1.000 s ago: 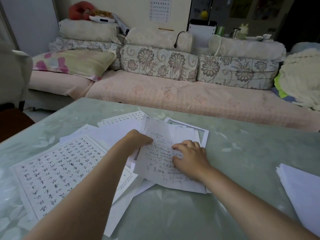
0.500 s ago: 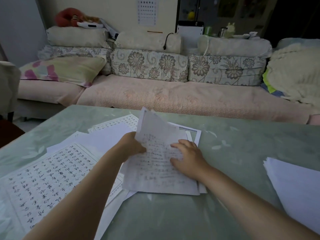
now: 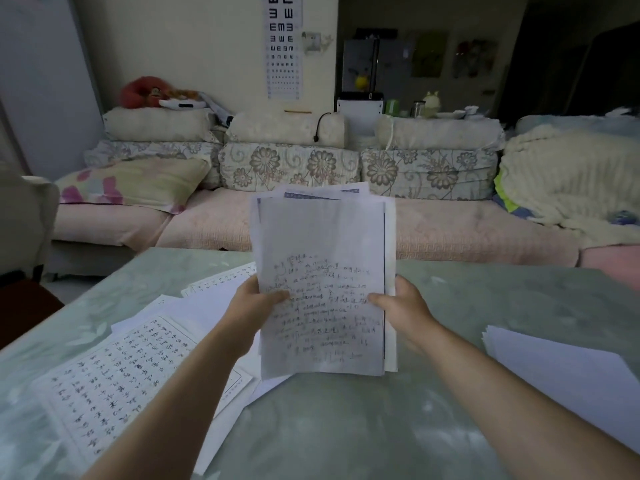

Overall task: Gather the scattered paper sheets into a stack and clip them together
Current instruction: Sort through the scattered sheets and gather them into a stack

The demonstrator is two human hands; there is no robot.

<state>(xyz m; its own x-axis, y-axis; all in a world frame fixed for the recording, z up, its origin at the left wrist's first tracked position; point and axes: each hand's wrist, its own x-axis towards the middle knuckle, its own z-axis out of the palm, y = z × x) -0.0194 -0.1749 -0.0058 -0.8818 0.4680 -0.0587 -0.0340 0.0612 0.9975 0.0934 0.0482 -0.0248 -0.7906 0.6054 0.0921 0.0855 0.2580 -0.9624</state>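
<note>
Head view: the thin bundle of white handwritten paper sheets (image 3: pixel 322 271), flat on the pale green table (image 3: pixel 346 427) a moment ago, now stands upright above it, left hand (image 3: pixel 256 299) and right hand (image 3: pixel 401 303) pinching its side edges; gridded white sheets (image 3: pixel 121 368) still lie scattered at left, so gathering looks unfinished.

A sheaf (image 3: pixel 322 271) stands upright over the counter (image 3: pixel 346 427), between left hand (image 3: pixel 254 303) and right hand (image 3: pixel 405 306). On the counter's left lie loose sheets (image 3: pixel 114 382), on its right a pile (image 3: pixel 561 382). A sofa (image 3: pixel 450 233) sits behind.
</note>
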